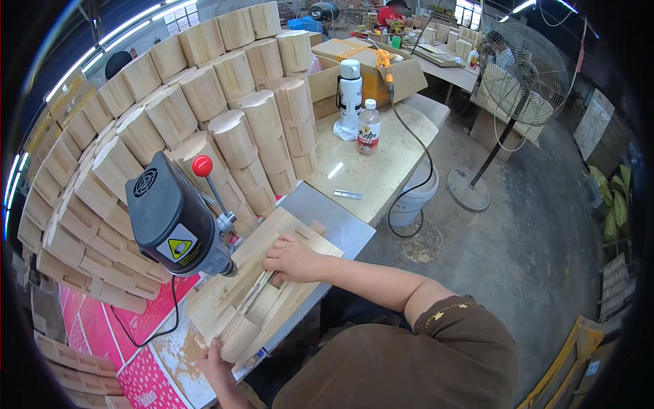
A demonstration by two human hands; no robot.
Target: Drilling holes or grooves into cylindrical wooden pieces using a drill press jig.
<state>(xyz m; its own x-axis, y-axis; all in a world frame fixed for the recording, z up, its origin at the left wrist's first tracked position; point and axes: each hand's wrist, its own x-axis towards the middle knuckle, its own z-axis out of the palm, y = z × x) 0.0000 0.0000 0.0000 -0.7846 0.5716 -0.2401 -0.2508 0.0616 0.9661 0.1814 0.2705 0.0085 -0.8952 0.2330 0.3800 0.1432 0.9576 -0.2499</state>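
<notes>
A small drill press (176, 215) with a red-knobbed lever (203, 165) stands over a flat wooden jig (228, 273). At the jig's near left end lies a pale wooden block (240, 336). My left hand (219, 375) grips that block's outer corner, thumb on top. My right hand (294, 259) rests on the jig right of the drill chuck (228, 268), its fingers bent down beside a thin strip (256, 290). What those right fingers hold is hidden under the hand.
Tall stacks of shaped wooden blocks (235, 129) curve behind and left of the drill. On the table (402, 129) are a white flask (350, 95), a drink bottle (368, 129) and a small metal piece (347, 194). A black cable (430, 153) hangs near a white bucket (412, 198). A fan (524, 75) stands right.
</notes>
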